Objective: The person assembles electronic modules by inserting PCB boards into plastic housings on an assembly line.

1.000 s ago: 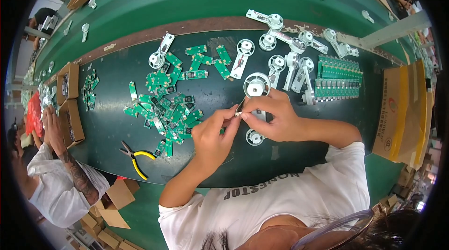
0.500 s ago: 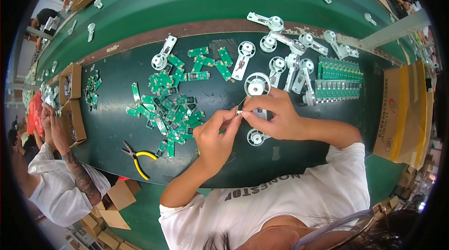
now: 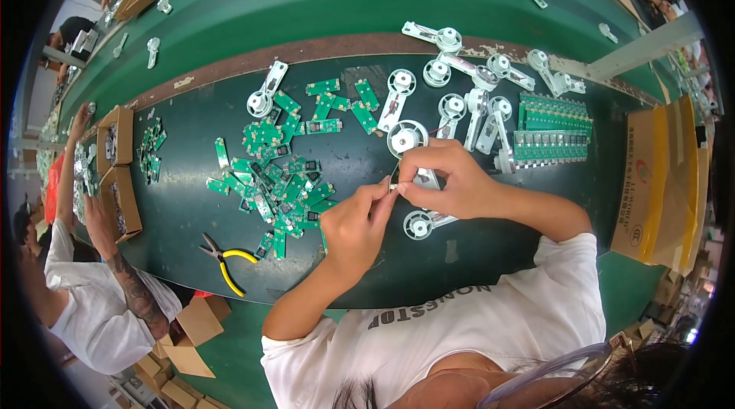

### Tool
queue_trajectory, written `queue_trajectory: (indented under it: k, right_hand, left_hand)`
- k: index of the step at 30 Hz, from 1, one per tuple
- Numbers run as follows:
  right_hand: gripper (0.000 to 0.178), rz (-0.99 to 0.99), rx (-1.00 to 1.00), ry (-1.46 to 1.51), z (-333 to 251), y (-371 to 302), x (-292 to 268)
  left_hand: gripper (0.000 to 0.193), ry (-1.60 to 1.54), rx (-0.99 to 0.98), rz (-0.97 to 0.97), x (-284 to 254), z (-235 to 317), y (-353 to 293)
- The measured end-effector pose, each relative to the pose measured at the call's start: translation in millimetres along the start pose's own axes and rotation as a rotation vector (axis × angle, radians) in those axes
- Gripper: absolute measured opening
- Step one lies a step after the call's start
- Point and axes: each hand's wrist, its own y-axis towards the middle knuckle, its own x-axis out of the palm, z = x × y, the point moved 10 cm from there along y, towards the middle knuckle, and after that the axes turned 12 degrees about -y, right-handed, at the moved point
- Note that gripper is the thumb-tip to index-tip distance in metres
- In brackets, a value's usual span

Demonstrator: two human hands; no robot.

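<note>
My left hand [image 3: 354,221] and my right hand [image 3: 445,183] meet over the middle of the table, both closed in a pinch. Between their fingertips shows a small pale connector [image 3: 393,187], gripped by my right thumb and forefinger. A dark wire runs up from it toward a white wheel-ended part [image 3: 407,139], which lies just beyond my right hand. What my left fingers hold is mostly hidden behind them. Under my right hand sits another white wheel-ended part [image 3: 418,224], partly covered. To the left spreads a heap of small green circuit boards [image 3: 287,187].
Yellow-handled pliers [image 3: 230,269] lie at front left. Several white wheel-ended parts [image 3: 476,99] cluster at back right beside stacked green board panels [image 3: 553,146]. A cardboard box [image 3: 660,187] stands at the right edge. Beyond runs a green conveyor [image 3: 306,3]. A co-worker [image 3: 115,294] sits at left.
The large white wheel has shifted slightly left and away from me, and my right hand has turned a little. My fingertips stay together. The co-worker at left has spread their hands apart.
</note>
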Motion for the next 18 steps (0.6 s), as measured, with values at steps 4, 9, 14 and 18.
queue_trajectory:
  k: [4,9,14,18]
  right_hand:
    - [0.007,-0.047,0.064,0.014,5,3,2]
    - [0.007,-0.079,0.159,0.063,14,0,7]
    - [0.008,-0.052,0.072,0.078,5,0,6]
    - [0.007,-0.044,0.044,0.072,3,-1,7]
  left_hand:
    - [0.018,-0.067,-0.056,0.010,-1,-8,1]
    - [0.019,-0.099,-0.085,0.009,0,-13,-2]
    - [0.021,0.091,0.113,-0.003,0,14,0]
    - [0.020,0.108,0.125,0.006,2,16,-2]
